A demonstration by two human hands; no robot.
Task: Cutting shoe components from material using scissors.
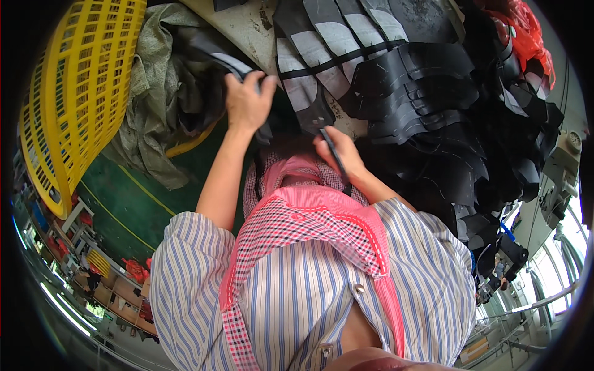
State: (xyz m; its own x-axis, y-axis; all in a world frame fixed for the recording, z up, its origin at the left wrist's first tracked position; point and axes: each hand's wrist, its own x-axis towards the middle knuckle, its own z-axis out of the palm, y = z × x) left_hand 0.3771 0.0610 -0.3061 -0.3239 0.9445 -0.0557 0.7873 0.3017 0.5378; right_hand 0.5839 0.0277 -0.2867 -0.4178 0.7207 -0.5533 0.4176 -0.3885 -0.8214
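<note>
My left hand [247, 105] is raised at the mouth of a grey-green woven sack [151, 93]. Its fingers are curled over a long, dark, limp piece [230, 62] with a pale edge, whose far end is blurred. In front of my waist, my right hand [340, 151] is closed round a slim, dark, stick-like tool [335, 151]; its exact kind does not show. Just beyond that hand, a black sheet piece with pale grey patches [306, 99] hangs over the edge of the work surface.
Several overlapping dark cut pieces [414, 93] are heaped on the worn work surface [253, 25] and spill over its right side. A tall yellow plastic basket [93, 80] stands at the left. Red plastic [526, 37] lies far right. The green floor [124, 204] has yellow lines.
</note>
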